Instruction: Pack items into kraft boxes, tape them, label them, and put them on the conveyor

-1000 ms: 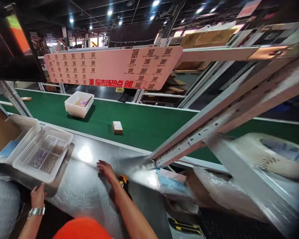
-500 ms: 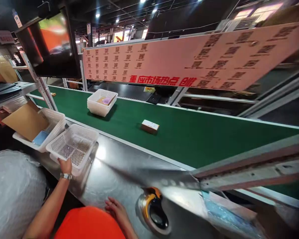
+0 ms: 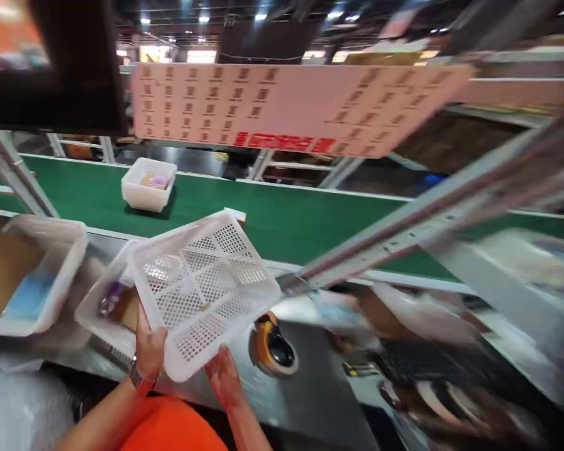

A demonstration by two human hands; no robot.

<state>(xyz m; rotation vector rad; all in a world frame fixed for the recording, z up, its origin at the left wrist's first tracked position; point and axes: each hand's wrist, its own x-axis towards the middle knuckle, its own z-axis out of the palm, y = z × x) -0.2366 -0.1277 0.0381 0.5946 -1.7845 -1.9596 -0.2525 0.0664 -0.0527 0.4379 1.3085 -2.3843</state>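
Both hands (image 3: 150,347) (image 3: 224,379) hold a white basket (image 3: 204,285); red lettering (image 3: 284,143) is blurred.

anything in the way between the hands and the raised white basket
Nothing visible: the left hand grips the tilted raised white basket by its rim, and the right hand is at its near edge. The lower basket shows partly behind it, not between.

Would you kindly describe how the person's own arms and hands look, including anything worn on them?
The left hand and right hand are both gloveless, and no sleeves show on the visible forearms. The left wrist carries a shiny, silvery band; whether it is a watch or bracelet is unclear. No band shows on the right wrist.
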